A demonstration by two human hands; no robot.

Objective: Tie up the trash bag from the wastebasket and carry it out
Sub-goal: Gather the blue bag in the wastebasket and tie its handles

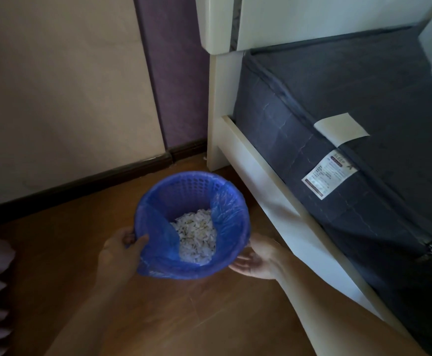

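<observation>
Currently your left hand [122, 249] pinches the near-left rim of the basket [184, 187], thumb inside over the bag [231, 227] edge. Your right hand [257, 262] lies open against the near-right wall, gripping nothing. The basket stands on the floor [209, 317] beside the bed [261, 176], mouth up, between both hands. The bag's cuff lies nearer your left thumb; gather it from there.
</observation>
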